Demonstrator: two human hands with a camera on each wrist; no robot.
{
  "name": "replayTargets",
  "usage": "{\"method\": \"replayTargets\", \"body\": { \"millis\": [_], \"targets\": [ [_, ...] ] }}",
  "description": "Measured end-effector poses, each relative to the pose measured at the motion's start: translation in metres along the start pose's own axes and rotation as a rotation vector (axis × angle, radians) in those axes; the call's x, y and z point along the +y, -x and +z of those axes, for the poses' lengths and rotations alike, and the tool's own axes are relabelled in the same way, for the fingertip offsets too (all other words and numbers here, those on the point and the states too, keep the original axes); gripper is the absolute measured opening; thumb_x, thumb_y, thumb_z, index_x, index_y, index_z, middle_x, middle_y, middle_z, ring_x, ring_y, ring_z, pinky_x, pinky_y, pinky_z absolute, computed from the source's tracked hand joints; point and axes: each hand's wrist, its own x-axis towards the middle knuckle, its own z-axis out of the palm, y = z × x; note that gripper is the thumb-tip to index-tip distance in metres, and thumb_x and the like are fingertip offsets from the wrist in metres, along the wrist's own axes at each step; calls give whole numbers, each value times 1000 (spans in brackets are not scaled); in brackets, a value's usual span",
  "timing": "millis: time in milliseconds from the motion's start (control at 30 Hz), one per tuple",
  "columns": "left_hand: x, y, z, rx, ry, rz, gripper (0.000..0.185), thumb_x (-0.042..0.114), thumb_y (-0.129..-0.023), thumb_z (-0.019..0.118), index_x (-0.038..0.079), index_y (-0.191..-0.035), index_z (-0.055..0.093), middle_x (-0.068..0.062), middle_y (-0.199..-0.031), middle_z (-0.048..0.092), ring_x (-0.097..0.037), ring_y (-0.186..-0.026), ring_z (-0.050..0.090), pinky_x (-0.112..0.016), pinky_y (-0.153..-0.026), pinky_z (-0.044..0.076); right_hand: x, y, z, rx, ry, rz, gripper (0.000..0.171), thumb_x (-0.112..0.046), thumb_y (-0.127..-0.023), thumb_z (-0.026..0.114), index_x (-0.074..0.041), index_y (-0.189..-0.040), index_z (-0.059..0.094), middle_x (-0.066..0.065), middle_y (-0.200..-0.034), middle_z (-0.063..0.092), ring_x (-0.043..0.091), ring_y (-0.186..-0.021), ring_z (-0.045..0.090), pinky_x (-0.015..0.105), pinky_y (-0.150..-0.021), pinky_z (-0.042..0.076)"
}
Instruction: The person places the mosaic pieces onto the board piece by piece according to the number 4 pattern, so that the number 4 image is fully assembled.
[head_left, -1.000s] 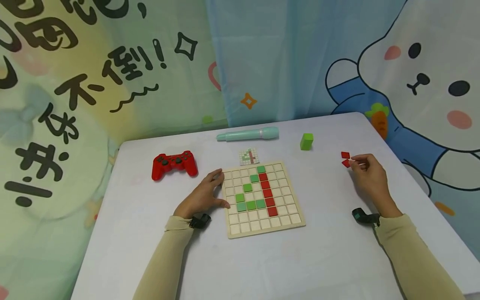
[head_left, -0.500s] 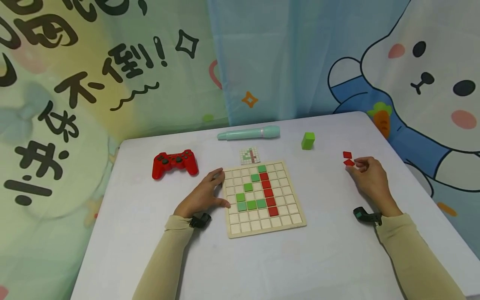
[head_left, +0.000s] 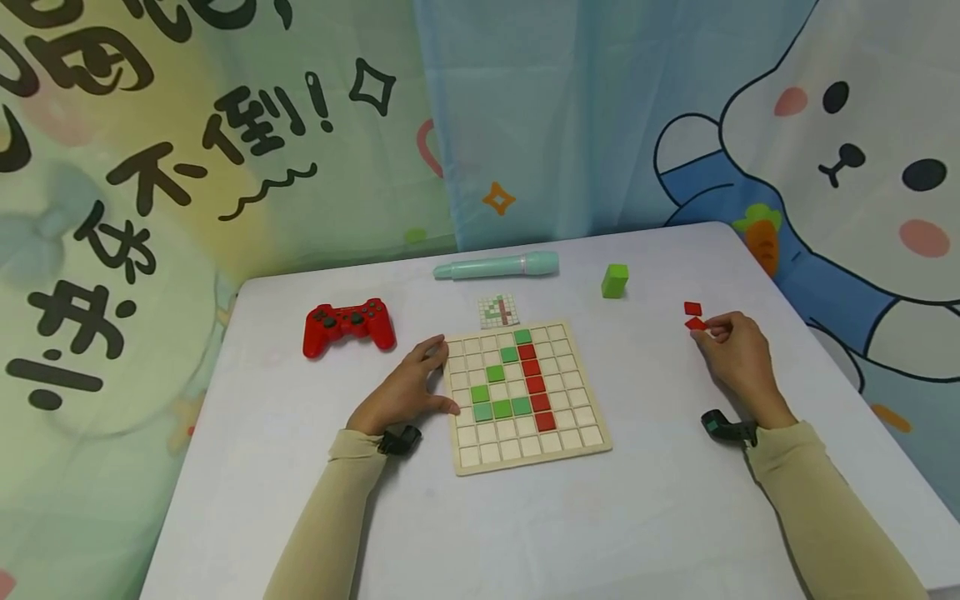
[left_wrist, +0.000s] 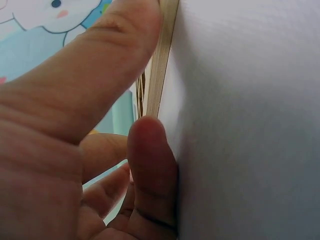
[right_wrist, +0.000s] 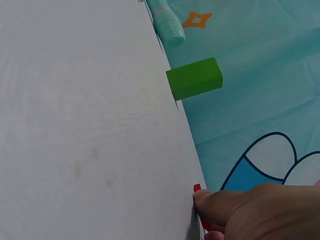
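My left hand (head_left: 405, 390) steadies the left edge of a wooden grid board (head_left: 525, 462), thumb (left_wrist: 147, 145) and fingers against its side in the left wrist view. Red tiles form a column on the board. Green tiles (head_left: 502, 409) make a stepped line and a row to their left, among pale squares. Far to the right, my right hand (head_left: 742, 362) pinches a small red tile (head_left: 694, 323) between thumb and fingers, close over the table. Another red tile (head_left: 692, 308) lies just beyond it. The fingers partly hide the pinched tile in the right wrist view.
Behind the board lies a small printed pattern card (head_left: 498, 312), and farther back a mint-green pen-shaped object (head_left: 497, 267). A green block (head_left: 615, 282) stands at the back right. A red game controller (head_left: 348, 327) lies left of the board, on the white tabletop (head_left: 585, 533).
My right fingertips have shifted slightly at the nearer red tile, which has turned a little. My left hand and the board have stayed in place.
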Motion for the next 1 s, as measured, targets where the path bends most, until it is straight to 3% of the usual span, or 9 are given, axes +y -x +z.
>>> {"method": "replayTargets", "body": {
  "millis": [200,367,500,600,833,1000],
  "targets": [
    [-2,0,1,-5,9,5,112,36,-80,95,7,-167,31,-10,-179,21,-35,-166,24,-50,-130,36,-7,3,-4,-36,4,13,53,-31,-109,59,12,-138,53,32,-125,55,44,-107,55,37,-80,48],
    [-2,0,1,-3,4,7,112,35,-80,95,7,-168,30,-10,-179,21,-35,-166,24,-50,-130,36,-21,13,-17,-123,-6,-5,53,-33,-110,58,7,-142,48,30,-125,57,41,-106,57,28,-72,51],
    [-2,-1,0,1,-4,6,113,36,-80,95,7,-168,31,-10,-179,21,-35,-166,25,-50,-130,36,-40,28,-23,-165,-6,-165,43,-20,-106,67,7,-136,52,28,-116,62,39,-101,61,15,-65,50],
    [-2,-1,0,0,-8,11,112,36,-80,95,7,-167,31,-11,-179,22,-36,-165,25,-50,-130,37,-59,42,-21,-184,16,-303,37,-11,-100,73,6,-129,56,24,-108,65,37,-98,64,11,-68,48],
    [-2,1,-1,6,-4,16,111,34,-80,95,6,-167,32,-12,-179,22,-37,-165,25,-51,-129,37,-103,75,-5,-264,49,-608,30,-3,-93,80,-4,-116,60,12,-106,65,19,-89,61,23,-74,57],
    [-1,1,-1,1,-3,7,112,35,-80,95,6,-167,30,-11,-179,21,-36,-166,24,-51,-130,36,-125,98,9,-435,42,-723,24,-6,-95,79,-11,-109,60,4,-102,61,13,-86,55,22,-69,53]
  ]
}}
